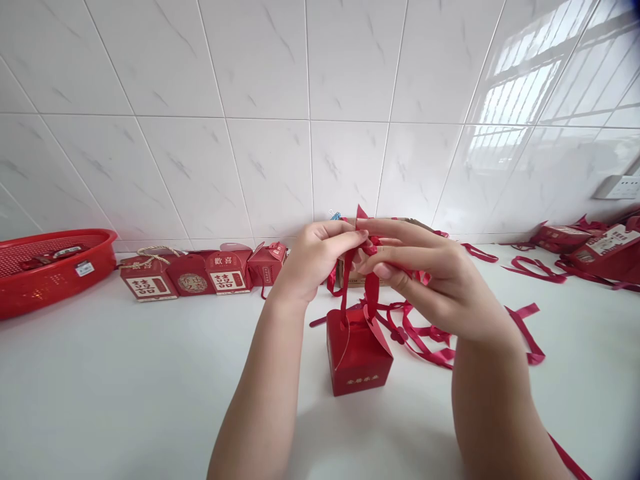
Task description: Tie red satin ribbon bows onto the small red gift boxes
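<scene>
A small red gift box [361, 360] with gold lettering on its front stands on the white tabletop [150, 387]. Red ribbon [345, 287] runs up from both sides of its folded top. Above the box, my left hand [325, 257] pinches the ribbon between thumb and fingers. My right hand [425, 273] comes in from the other side, its fingers closed on the same ribbon where it loops and bunches. Overlapping fingers partly hide that bunched part, so I cannot tell whether it is knotted.
Several red boxes [233, 273] line the wall at left, beside a red plastic basket [95, 267]. Loose red ribbons [425, 347] lie behind and right of the box. A cardboard box [345, 275] sits behind my hands. More red boxes [607, 250] are piled at far right.
</scene>
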Available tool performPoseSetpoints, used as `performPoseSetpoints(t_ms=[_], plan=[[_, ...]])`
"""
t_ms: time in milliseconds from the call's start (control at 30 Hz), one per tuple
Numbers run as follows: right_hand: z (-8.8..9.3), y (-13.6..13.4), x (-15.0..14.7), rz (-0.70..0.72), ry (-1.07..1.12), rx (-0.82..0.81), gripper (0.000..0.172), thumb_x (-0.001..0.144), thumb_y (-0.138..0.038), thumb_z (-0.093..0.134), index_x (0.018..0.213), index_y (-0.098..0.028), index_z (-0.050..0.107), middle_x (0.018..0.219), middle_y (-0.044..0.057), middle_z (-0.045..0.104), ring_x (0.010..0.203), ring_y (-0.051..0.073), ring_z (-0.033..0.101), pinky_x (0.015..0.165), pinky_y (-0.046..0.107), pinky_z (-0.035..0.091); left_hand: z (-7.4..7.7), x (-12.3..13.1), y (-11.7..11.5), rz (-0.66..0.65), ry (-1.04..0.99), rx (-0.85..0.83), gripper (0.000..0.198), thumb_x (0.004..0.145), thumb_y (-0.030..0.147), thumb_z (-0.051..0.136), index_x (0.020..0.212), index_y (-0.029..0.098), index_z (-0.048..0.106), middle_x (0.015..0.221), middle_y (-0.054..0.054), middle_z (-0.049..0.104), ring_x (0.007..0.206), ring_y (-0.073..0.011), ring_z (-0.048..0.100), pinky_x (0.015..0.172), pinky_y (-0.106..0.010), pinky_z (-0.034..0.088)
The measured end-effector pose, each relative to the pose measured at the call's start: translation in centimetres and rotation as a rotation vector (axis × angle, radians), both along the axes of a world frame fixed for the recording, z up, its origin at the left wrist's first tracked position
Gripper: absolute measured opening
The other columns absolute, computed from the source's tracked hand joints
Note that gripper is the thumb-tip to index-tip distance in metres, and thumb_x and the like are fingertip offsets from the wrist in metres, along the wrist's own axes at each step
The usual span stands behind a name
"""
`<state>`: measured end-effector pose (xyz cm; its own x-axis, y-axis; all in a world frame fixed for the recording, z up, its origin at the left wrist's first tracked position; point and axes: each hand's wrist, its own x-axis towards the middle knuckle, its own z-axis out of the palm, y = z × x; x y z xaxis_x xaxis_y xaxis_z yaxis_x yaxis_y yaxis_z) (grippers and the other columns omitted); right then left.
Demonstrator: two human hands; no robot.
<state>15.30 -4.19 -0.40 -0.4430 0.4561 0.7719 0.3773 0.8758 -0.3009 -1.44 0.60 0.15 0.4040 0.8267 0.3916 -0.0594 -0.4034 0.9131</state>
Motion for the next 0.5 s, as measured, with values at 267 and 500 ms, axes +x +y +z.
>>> performPoseSetpoints(t_ms=[267,500], plan=[[0.4,-3.1,1.1,-0.1,-0.228,-0.088,0.023,0.091,-0.017,0.049,0.094,-0.023,0.07,0.12,0.006,0.062,0.117,0.025,0.054,0.089,0.034,0.053,-0.4,-0.2,0.4,0.191,0.126,0.075,0.025,0.081,0.039,0.06,0.068,0.018,0.062,0.064,0.0,0.056,0.06,-0.0116,0.053,0.058,-0.025,0.043],[0.4,-5.5,1.8,-0.263,-0.375,-0.175,0.026,0.091,-0.021,0.045,0.089,-0.026,0.071,0.123,0.001,0.061,0.109,0.023,0.061,0.082,0.029,0.056,-0.4,0.0,0.2,0.209,0.106,0.086,0.021,0.082,0.035,0.059,0.072,0.016,0.061,0.062,0.001,0.059,0.053,-0.0098,0.055,0.054,-0.022,0.045]])
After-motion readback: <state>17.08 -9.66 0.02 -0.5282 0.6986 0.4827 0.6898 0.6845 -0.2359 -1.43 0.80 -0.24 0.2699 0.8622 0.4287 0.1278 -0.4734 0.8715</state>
